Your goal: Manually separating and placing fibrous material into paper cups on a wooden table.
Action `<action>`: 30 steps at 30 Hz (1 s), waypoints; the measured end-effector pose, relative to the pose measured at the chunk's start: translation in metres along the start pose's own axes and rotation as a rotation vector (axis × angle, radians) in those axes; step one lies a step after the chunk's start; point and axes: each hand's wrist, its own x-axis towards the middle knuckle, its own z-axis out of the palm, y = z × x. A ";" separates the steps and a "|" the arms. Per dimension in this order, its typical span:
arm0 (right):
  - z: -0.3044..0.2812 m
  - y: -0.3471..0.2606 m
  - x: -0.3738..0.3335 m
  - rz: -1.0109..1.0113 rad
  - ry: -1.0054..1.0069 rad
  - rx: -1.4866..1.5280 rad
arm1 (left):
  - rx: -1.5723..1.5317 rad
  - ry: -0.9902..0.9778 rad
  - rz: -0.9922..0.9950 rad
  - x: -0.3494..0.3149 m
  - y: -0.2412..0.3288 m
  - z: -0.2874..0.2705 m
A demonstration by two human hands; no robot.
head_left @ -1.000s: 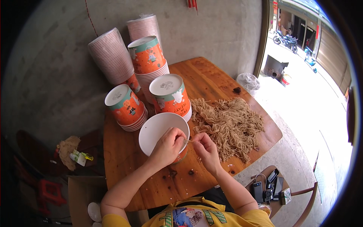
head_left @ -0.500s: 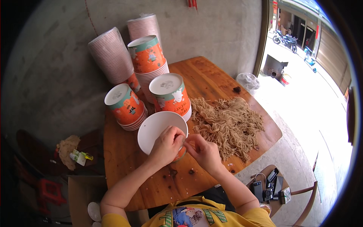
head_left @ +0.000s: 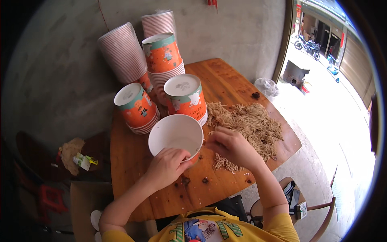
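A white-lined paper bucket leans on the wooden table with its mouth up toward me. My left hand grips its near rim. My right hand is just right of the bucket, fingers pinched together in front of a pile of tan cords; anything between the fingertips is too small to make out. Behind the bucket, upside-down stacks of orange and teal paper buckets stand: a short one at the left, one in the middle, and a taller one farther back.
Two tall plastic-wrapped stacks of pale buckets lean near the grey wall. Small white bits dot the wooden table. A cardboard box stands below left, a chair with small gear at right. Beyond the doorway is a motorcycle.
My right hand has moved right and up, away from the bucket's rim toward the cords. My left hand has shifted slightly down and left along the rim. The view has shifted slightly.
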 end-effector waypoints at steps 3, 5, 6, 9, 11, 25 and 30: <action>0.015 0.003 0.027 -0.124 -0.030 -0.066 | 0.078 0.019 0.061 -0.017 -0.005 -0.006; 0.034 0.009 0.037 -0.113 -0.124 -0.131 | 0.130 0.013 0.104 -0.028 -0.013 -0.016; 0.041 0.005 0.040 -0.054 -0.164 -0.095 | 0.158 0.020 0.117 -0.034 -0.018 -0.021; 0.071 -0.003 0.044 0.001 -0.258 -0.090 | 0.094 0.034 0.064 -0.049 -0.024 -0.030; 0.089 -0.010 0.046 0.002 -0.246 -0.198 | 0.013 0.045 -0.181 -0.052 -0.016 -0.030; 0.100 -0.009 0.057 0.183 -0.190 -0.326 | 0.058 0.122 -0.266 -0.045 -0.033 -0.011; 0.101 -0.009 0.059 0.206 -0.156 -0.320 | -0.147 0.022 -0.104 -0.048 -0.057 -0.025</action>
